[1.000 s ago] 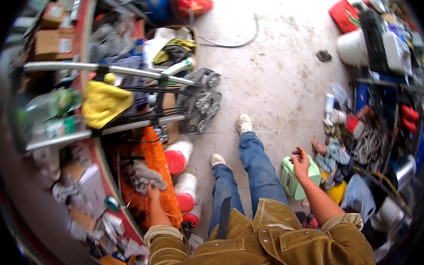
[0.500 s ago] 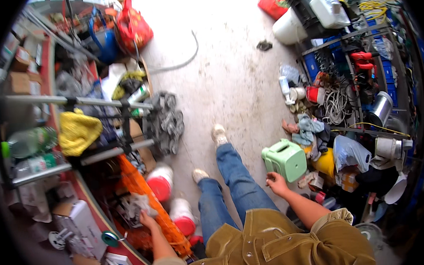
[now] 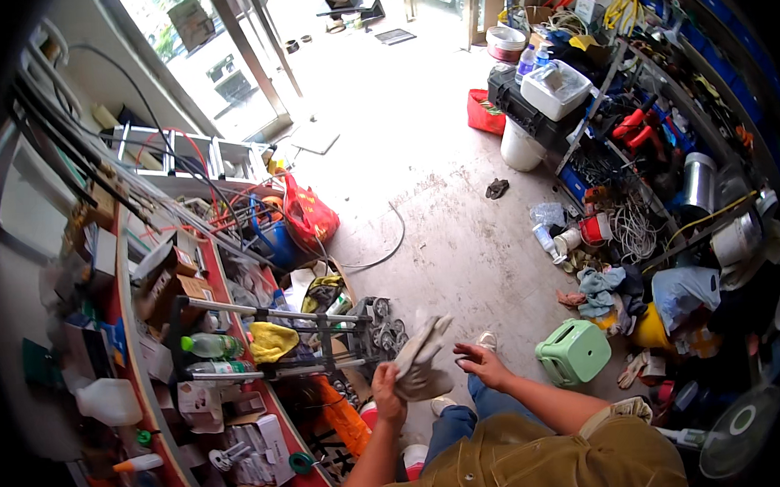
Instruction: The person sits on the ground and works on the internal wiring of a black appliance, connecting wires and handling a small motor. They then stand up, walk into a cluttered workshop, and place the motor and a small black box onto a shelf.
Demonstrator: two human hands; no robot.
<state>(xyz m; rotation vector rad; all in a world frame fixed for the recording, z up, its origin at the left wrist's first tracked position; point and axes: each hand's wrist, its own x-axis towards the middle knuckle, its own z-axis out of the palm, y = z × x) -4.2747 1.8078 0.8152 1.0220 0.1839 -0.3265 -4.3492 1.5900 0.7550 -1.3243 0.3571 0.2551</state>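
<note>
Greyish-white work gloves are gripped in my left hand, raised in front of my legs with the cuff or fingers pointing up and away; whether it is one glove or a pair I cannot tell. Just to the right, my right hand holds nothing, its fingers apart and turned toward the gloves without touching them. A folding hand trolley with black wheels lies to the left of the gloves, a yellow cloth on its frame.
At the right stands a light green plastic stool, with rags beyond it. Cluttered shelving runs along the right side. Red-edged shelves with boxes and bottles line the left. A grey hose curves over the floor; glass doors stand open ahead.
My left hand has lifted the gloves from beside the orange material at lower left to in front of me. My right hand has come inward from near the stool. The view has tilted up.
</note>
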